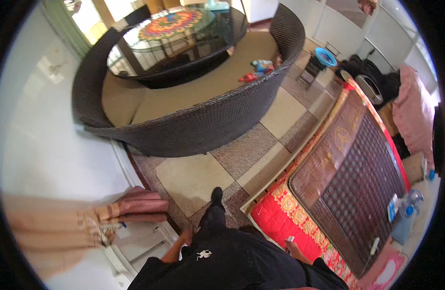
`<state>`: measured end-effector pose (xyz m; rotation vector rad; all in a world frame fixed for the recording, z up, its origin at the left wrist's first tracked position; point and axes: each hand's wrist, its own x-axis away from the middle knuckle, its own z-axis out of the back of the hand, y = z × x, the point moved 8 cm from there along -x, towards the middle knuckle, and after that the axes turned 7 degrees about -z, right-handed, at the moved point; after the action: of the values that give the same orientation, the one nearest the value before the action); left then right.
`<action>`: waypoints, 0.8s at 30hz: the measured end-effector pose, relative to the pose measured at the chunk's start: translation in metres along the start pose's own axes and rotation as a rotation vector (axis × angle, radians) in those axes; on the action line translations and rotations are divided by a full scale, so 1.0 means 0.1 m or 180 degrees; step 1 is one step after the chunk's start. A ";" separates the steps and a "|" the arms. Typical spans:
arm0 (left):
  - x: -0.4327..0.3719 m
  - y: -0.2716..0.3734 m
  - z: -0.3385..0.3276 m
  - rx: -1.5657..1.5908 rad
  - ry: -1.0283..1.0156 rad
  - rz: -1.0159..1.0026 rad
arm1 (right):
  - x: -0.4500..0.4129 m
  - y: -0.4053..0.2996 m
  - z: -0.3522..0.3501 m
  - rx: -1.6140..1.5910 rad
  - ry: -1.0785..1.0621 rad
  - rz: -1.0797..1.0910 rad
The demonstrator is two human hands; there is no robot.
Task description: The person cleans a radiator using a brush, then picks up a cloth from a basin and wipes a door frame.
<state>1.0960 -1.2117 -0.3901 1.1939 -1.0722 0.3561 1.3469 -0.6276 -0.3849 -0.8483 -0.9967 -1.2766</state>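
Note:
Low in the picture, my right hand (293, 249) is beside the near end of a bed, its fingers closed on a small white object (290, 238) that I cannot name. Beneath and around it spreads a red bedspread (271, 217) with a gold flower border. A brown heating mat (360, 174) with rows of round discs lies on the bed. My left hand (186, 237) hangs by my dark trousers, near a white item at my side; its fingers are too small to read. One black shoe (217, 194) stands on the tiled floor.
A curved dark wicker sofa (208, 117) wraps around a glass table (222, 32) ahead. A blue basin (325, 57) sits on a small stool. Tied curtains (142, 204) hang at the left wall. Bottles and a blue container (403, 226) stand beyond the bed's right edge.

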 end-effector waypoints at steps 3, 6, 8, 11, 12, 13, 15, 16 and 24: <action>-0.27 2.63 -0.13 -0.1008 -0.0528 -0.1933 | 0.39 0.08 -0.11 -0.0152 0.0036 -0.0135; 1.12 5.49 -1.05 -0.0286 -0.2041 -0.3224 | 0.60 -0.32 -0.15 -0.0610 -0.0091 -0.0052; 2.02 6.55 -1.53 0.0720 -0.3307 -0.4247 | 0.59 -0.52 -0.12 -0.0829 0.0096 0.0303; 2.96 7.43 -1.87 0.2010 -0.4364 -0.4853 | 0.71 -1.30 -0.12 -0.0967 0.0498 0.0779; 3.23 7.67 -1.95 0.2337 -0.4785 -0.5039 | 0.79 -1.60 -0.03 -0.1078 0.0525 0.0828; 3.32 7.75 -2.00 0.2389 -0.4799 -0.5223 | 0.85 -1.91 0.01 -0.1154 0.0473 0.0910; 3.33 7.89 -2.25 0.2671 -0.5220 -0.5213 | 0.90 -2.17 0.31 -0.1386 0.0540 0.0928; 3.31 7.85 -2.42 0.2657 -0.5367 -0.4936 | 0.90 -2.23 0.35 -0.1440 0.0492 0.0920; 2.45 8.50 -3.78 0.2428 -0.5773 -0.4011 | -0.03 -2.40 0.55 -0.1575 0.0107 0.0483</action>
<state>0.7833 -0.6262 0.3062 2.6687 -1.2653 -1.7905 1.1016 -0.6040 -0.3749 -1.2497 -0.5786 -1.4221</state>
